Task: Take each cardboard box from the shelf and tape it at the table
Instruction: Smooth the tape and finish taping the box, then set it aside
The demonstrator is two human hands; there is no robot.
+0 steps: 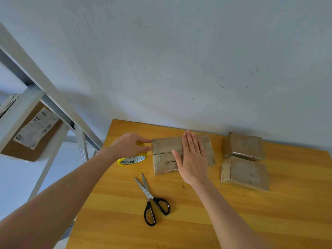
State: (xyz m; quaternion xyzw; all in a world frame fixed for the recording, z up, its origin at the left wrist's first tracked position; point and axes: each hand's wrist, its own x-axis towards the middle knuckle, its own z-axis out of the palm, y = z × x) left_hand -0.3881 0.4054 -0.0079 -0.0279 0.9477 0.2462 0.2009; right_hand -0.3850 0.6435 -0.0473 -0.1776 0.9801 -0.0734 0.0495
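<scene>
A person stands at the wooden table [197, 221] with both arms stretched out over it. The cardboard box [165, 146] being worked on lies flat near the table's far edge, close to the wall [179, 60], with the seam between its flaps running across the top. The right hand [193, 159] lies flat on top of this box, its grip released, fingers straight and together, pressing the flaps down. The left hand [130, 143] is at the box's left edge, its grip closed around a yellow tape roll [132, 160], thumb and forefinger reaching to the cardboard; the roll sits just beside the box. A pair of black-handled scissors [150, 196] lies on the table nearer the person, blades slightly apart and pointing towards the box. To the right, well apart from the hands, two more small boxes lie one behind the other: the far box [243, 146] by the wall and the near box [248, 172] touching it. At the left stands a pale metal shelf [19, 114] holding a larger labelled carton [46, 139].
</scene>
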